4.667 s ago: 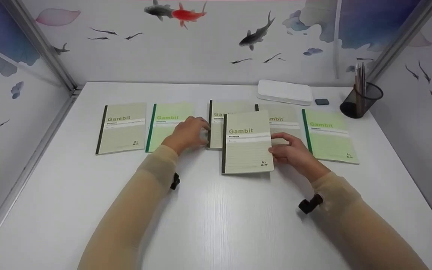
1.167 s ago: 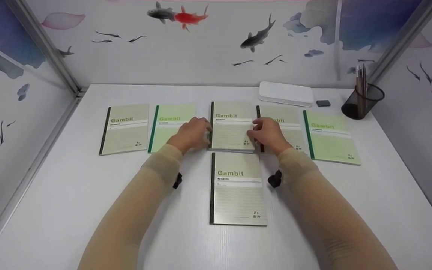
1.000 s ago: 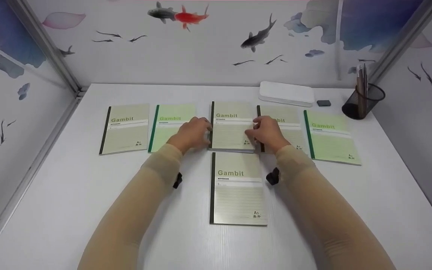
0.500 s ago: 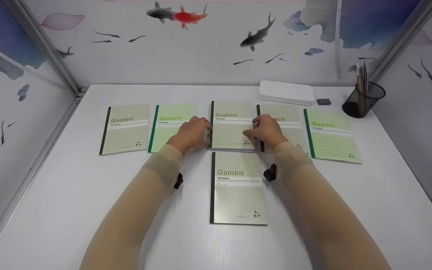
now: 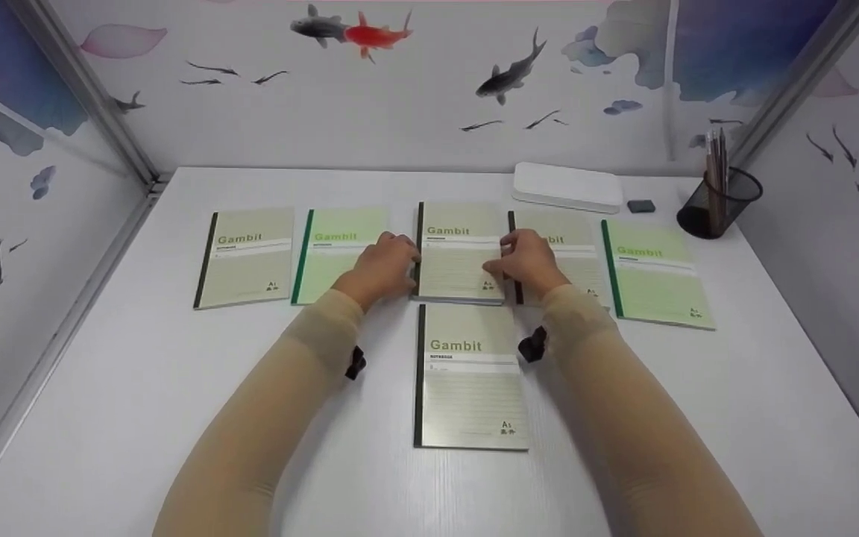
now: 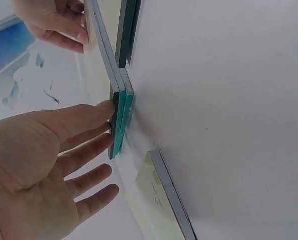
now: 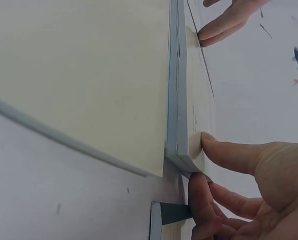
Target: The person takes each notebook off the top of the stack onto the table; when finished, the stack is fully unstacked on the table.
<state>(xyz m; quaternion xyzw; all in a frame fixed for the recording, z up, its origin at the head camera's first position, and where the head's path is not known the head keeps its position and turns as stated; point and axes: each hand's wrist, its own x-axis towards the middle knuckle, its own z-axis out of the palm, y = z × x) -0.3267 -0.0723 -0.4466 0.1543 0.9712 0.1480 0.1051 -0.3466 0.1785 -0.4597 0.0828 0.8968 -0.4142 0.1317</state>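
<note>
Taking the stack as the middle of the dial, the beige top notebook [image 5: 461,280] is lying flat on two green-spined notebooks [image 6: 128,107], which the left wrist view is showing beneath it, on the white table [image 5: 101,418]. At nine o'clock the left hand [image 5: 377,268] is touching the spine side with thumb and forefinger, its fingers spreading loosely wide and the others hanging free. At three o'clock the right hand [image 5: 530,261] is pinching the edge, its grip narrowing there: the thumb is pressing the top cover and the fingers are curling by the side; how many of the stacked notebooks it is holding, I cannot tell.

At six o'clock, just beside the stack, a separate beige notebook [image 5: 470,399] is lying with its dark spine facing nine. Out toward nine, the left green notebook [image 5: 327,272] is lying partly behind the left hand, and the far-left beige notebook [image 5: 243,272] is lying beyond it. Toward three, the right beige notebook [image 5: 577,265] is showing past the right hand, with the far-right green notebook [image 5: 657,280] lying beyond. At two o'clock a white case [image 5: 567,186] is sitting near a small dark block [image 5: 641,206], and nearer three a black mesh cup [image 5: 698,216] is holding pencils [image 5: 714,164]
</note>
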